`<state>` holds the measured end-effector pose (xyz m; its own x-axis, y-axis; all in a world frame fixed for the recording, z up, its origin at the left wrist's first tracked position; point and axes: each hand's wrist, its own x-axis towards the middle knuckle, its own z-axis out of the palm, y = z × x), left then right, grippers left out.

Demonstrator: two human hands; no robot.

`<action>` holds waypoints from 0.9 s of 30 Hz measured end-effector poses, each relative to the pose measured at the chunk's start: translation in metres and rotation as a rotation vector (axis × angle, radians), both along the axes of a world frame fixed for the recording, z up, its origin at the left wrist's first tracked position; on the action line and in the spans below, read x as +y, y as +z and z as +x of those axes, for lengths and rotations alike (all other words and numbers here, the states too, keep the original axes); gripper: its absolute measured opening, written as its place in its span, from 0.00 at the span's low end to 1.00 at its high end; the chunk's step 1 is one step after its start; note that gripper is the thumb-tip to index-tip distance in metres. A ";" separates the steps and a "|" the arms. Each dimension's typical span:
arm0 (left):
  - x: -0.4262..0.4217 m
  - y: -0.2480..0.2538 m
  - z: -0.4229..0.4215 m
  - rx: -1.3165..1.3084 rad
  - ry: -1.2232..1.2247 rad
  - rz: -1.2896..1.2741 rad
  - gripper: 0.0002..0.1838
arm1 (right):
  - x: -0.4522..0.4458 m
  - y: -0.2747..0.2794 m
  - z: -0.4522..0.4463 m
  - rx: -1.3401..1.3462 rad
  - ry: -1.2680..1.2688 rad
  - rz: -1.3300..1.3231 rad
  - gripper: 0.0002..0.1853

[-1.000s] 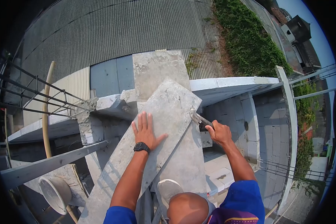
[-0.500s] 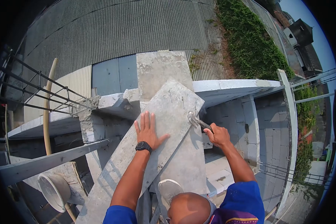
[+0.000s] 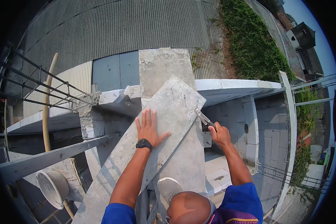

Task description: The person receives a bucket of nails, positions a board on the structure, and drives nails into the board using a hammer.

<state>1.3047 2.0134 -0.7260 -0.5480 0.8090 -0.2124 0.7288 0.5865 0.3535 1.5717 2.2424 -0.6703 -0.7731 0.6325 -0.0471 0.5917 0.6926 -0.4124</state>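
Observation:
A long grey board (image 3: 164, 123) lies diagonally over another grey board (image 3: 183, 160), its far end turned up and to the right. My left hand (image 3: 150, 128) rests flat on the upper board with its fingers spread; a black watch is on that wrist. My right hand (image 3: 221, 135) is wrapped round the handle of a hammer (image 3: 203, 117). The metal head of the hammer is at the right edge of the upper board, near its far corner. Whether it touches the board is hard to tell.
Pale block walls (image 3: 235, 84) surround deep openings on both sides. Steel rebar (image 3: 41, 84) and a bamboo pole (image 3: 46, 108) stand at the left, above a wooden beam (image 3: 52, 158) and a bucket (image 3: 53, 189). A shoe (image 3: 169, 188) is on the lower board.
The hammer head has shifted a little and tilted at the board's right edge, moving with my right hand. My left hand stays flat on the board. The view has moved slightly.

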 end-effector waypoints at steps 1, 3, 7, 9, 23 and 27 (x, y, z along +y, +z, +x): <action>0.000 0.001 -0.002 -0.003 0.001 -0.016 0.68 | -0.002 -0.003 0.000 -0.203 -0.080 -0.008 0.28; 0.002 0.001 -0.009 -0.001 0.020 0.059 0.66 | -0.012 -0.004 0.003 -0.161 -0.071 -0.086 0.28; -0.002 0.003 -0.001 -0.015 0.020 0.074 0.65 | -0.022 0.002 0.000 0.049 0.014 -0.059 0.27; -0.001 0.005 -0.002 -0.023 0.023 0.053 0.66 | -0.013 0.010 -0.016 0.182 0.072 0.014 0.28; -0.001 -0.004 -0.002 -0.004 -0.005 0.027 0.68 | 0.004 0.003 -0.070 0.226 0.176 0.052 0.28; -0.001 0.002 -0.003 -0.022 -0.005 -0.019 0.69 | 0.015 0.027 -0.109 0.434 0.359 0.067 0.28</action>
